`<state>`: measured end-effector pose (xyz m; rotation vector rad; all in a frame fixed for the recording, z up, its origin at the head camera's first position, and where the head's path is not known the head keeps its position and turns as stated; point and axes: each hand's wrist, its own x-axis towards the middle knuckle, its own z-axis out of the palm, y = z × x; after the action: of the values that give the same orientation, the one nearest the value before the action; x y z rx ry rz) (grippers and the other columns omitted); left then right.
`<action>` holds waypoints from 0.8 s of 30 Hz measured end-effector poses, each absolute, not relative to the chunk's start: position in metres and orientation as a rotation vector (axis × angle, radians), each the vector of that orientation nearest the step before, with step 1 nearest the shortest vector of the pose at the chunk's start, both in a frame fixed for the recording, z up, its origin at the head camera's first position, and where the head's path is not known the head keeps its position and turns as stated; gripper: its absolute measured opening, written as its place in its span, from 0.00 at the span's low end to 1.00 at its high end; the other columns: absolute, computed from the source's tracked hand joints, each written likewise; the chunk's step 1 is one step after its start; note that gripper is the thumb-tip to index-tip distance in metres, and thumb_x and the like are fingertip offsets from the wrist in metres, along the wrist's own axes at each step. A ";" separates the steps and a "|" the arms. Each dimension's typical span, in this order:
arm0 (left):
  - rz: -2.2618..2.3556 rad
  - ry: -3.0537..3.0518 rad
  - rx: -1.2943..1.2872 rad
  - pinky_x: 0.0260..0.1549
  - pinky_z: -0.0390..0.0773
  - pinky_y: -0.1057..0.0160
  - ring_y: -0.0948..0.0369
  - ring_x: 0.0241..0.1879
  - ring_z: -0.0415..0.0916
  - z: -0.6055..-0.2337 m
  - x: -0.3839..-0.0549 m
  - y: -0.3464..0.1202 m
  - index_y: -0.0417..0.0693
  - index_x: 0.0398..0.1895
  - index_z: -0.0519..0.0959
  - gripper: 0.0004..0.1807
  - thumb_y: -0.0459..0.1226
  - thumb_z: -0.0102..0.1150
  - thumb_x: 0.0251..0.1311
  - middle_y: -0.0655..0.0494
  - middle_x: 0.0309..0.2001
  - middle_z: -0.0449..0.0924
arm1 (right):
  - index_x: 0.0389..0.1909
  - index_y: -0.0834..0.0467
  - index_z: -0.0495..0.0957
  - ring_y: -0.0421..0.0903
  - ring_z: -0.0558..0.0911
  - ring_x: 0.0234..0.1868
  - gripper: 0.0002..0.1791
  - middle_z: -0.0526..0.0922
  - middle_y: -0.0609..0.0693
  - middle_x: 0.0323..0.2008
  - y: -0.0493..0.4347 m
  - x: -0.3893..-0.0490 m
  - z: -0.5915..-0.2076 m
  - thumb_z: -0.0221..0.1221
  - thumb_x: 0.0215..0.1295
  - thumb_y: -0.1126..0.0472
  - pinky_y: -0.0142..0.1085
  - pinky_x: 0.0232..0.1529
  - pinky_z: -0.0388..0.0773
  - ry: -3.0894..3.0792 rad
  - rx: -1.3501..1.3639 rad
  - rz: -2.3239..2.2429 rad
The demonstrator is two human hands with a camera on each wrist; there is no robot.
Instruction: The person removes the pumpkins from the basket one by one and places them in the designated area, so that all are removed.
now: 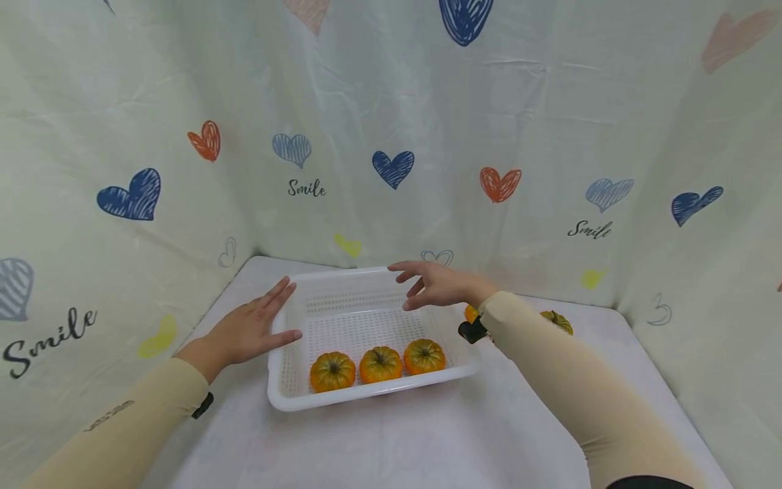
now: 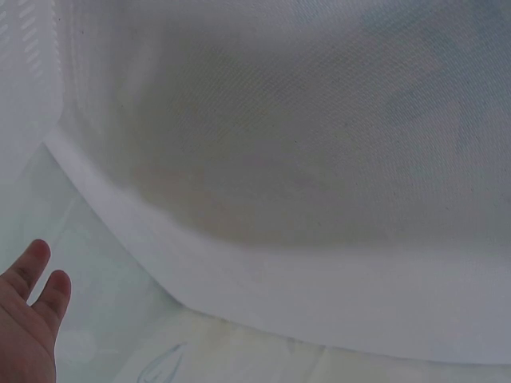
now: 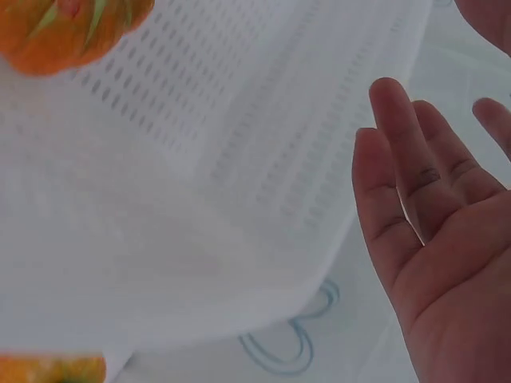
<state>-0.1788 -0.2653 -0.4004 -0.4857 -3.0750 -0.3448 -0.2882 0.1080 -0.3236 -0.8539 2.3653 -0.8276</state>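
A white plastic basket [image 1: 379, 393] with a perforated floor stands on the table. Inside it, along the near side, sit three small orange-green pumpkins: one on the left [image 1: 332, 371], one in the middle [image 1: 381, 365] and one on the right [image 1: 424, 356]. At the basket's left rim lies my left hand [image 1: 250, 331], fingers straight and thumb reaching over the edge; whether it presses the rim I cannot tell. My right hand [image 1: 438, 284] hovers by the far right part of the basket, fingers loosely bent and holding nothing. Its empty palm [image 3: 467, 279] shows in the right wrist view.
To the basket's right, partly hidden by my right arm, are an orange pumpkin [image 1: 470, 313] and a greener one [image 1: 559, 322]. The table [image 1: 421, 441] has a white cover. A pale curtain [image 1: 342, 88] printed with hearts surrounds its back and sides.
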 end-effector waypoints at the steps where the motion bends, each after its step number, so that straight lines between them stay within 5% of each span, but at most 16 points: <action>1: -0.343 -3.074 -0.486 0.64 0.61 0.35 0.37 0.70 0.56 -0.400 -0.179 -0.265 0.46 0.81 0.43 0.54 0.69 0.45 0.64 0.48 0.80 0.36 | 0.75 0.43 0.62 0.50 0.79 0.56 0.42 0.69 0.56 0.68 0.104 -0.288 -0.326 0.70 0.61 0.57 0.42 0.48 0.82 2.355 -0.871 -0.813; 12: -0.329 -3.066 -0.485 0.64 0.61 0.36 0.38 0.70 0.57 -0.402 -0.182 -0.265 0.45 0.81 0.44 0.54 0.69 0.45 0.64 0.48 0.80 0.37 | 0.71 0.51 0.68 0.58 0.77 0.60 0.39 0.71 0.58 0.66 0.077 -0.278 -0.357 0.70 0.58 0.64 0.42 0.51 0.81 2.148 -0.992 -0.766; 24: -0.306 -3.076 -0.471 0.63 0.62 0.35 0.37 0.70 0.58 -0.403 -0.180 -0.266 0.46 0.81 0.43 0.54 0.70 0.43 0.64 0.48 0.80 0.36 | 0.68 0.48 0.73 0.53 0.74 0.62 0.40 0.75 0.48 0.63 0.073 -0.269 -0.384 0.74 0.51 0.61 0.47 0.57 0.76 2.048 -0.881 -0.634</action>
<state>-0.1805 -0.2662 -0.4034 -0.4710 -3.0758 -0.3059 -0.2695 0.0727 -0.3845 -0.8814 2.0481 -0.6342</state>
